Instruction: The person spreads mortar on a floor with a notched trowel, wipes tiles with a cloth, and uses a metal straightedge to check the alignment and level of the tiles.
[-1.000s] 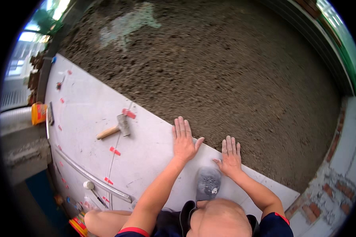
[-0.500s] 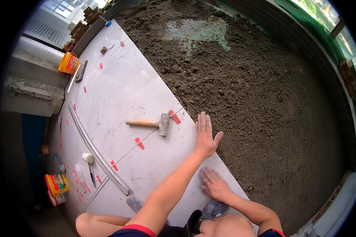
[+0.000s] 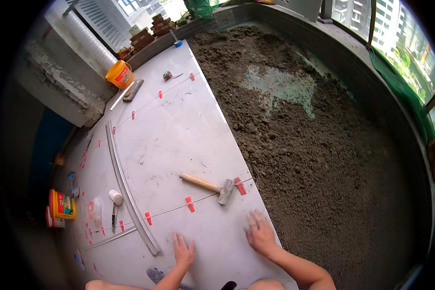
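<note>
My left hand [image 3: 182, 250] rests on the large light-grey tiles [image 3: 179, 140], fingers stretched forward and nothing in it. Close to the tiles' right edge, my right hand [image 3: 261, 234] lies palm down with its fingers apart, holding nothing. Just beyond it, a club hammer [image 3: 200, 182] with a wooden handle and a grey metal head lies across the tile joint. Red tile-levelling wedges, such as this wedge [image 3: 190, 204], sit along the joints. A long metal straightedge [image 3: 125, 191] lies to the left of my left hand.
Loose, dark mortar [image 3: 319, 179] borders the tiles on the right. A white-headed mallet [image 3: 115, 197], a clear plastic bag [image 3: 94, 211] and a yellow bucket [image 3: 63, 205] are at left. Farther off are a tape measure [image 3: 167, 76], a trowel [image 3: 133, 91] and an orange bucket [image 3: 119, 74].
My left hand has drawn back from the tiles' right edge to a spot left of my right hand. My right hand stays near that edge. The view has tilted up and shifted.
</note>
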Demonstrator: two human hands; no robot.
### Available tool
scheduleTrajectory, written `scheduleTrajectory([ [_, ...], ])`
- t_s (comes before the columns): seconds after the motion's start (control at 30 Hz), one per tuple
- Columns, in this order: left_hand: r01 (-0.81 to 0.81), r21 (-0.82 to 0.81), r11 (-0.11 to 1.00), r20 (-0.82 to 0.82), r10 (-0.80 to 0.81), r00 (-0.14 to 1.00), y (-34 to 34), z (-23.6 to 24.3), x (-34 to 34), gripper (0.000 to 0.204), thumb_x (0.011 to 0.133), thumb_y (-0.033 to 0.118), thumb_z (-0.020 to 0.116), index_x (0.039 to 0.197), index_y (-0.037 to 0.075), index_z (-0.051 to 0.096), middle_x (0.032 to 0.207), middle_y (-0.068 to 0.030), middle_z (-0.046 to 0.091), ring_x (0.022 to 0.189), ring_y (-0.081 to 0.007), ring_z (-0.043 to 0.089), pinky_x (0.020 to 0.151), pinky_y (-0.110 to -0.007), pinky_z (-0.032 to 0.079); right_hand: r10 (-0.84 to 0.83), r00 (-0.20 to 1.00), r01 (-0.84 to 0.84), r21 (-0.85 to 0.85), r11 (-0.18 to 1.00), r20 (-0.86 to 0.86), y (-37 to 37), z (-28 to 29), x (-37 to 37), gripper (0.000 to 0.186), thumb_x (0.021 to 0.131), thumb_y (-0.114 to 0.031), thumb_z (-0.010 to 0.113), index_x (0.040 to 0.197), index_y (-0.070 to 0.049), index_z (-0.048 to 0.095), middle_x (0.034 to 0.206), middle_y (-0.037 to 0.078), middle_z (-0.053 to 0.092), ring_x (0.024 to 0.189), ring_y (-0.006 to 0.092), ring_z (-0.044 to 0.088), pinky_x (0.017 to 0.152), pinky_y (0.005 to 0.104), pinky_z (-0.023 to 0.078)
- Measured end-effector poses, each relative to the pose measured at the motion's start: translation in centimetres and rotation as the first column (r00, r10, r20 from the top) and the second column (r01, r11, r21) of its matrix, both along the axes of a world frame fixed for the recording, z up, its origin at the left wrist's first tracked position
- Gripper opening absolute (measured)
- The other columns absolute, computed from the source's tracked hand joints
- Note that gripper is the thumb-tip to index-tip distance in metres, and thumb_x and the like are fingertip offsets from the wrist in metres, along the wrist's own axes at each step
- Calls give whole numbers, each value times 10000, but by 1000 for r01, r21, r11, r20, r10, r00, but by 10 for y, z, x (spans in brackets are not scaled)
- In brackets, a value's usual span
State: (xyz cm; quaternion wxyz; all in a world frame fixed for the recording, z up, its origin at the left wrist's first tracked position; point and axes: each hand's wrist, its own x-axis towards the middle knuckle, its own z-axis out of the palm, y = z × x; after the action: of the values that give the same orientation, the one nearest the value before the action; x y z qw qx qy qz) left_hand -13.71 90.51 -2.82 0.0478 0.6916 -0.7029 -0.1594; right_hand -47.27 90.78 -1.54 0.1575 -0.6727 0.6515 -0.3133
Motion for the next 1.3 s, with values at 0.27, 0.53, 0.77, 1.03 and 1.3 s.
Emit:
scheduleTrajectory([
  [0.27,-22,-138,990,165,45,985,59,-37,53,805,854,362,550,1437,-91,230,1508,-300,197,1418,-460,146,1148,-569,133,424,816,-579,551,602,393,124,-44,88,344,903,-198,563,1197,-19,585,1105,232,630,1008,358,615,836,404,510],
  [0.53,-85,-45,995,15,86,996,47,-38,15,786,901,441,463,1491,-9,203,1556,-233,151,1454,-384,100,1161,-528,92,475,873,-450,556,699,111,108,44,91,350,900,-212,564,1196,-29,589,1134,243,612,1022,381,602,839,431,506],
  [0.77,-89,135,987,58,82,995,43,-23,38,791,922,448,451,1506,0,161,1574,-222,95,1460,-383,80,1163,-537,69,537,839,-455,659,599,91,102,100,120,354,897,-225,565,1195,-37,593,1159,252,596,1034,401,591,842,454,503],
  [1.03,-66,625,778,-306,322,896,-70,141,91,705,935,472,498,1407,-38,378,1539,-214,241,1392,-346,305,1134,-436,263,533,846,-251,871,422,-14,65,160,70,399,900,-281,581,1207,-26,593,1184,256,585,1040,415,584,857,488,491],
  [1.3,-202,868,454,-496,814,-301,-63,335,89,802,944,625,389,1457,12,334,1491,-163,381,1361,-285,394,1129,-360,275,353,932,-354,431,830,86,-132,547,270,560,1025,-384,394,1430,4,383,1482,221,353,1356,376,353,1089,442,326],
])
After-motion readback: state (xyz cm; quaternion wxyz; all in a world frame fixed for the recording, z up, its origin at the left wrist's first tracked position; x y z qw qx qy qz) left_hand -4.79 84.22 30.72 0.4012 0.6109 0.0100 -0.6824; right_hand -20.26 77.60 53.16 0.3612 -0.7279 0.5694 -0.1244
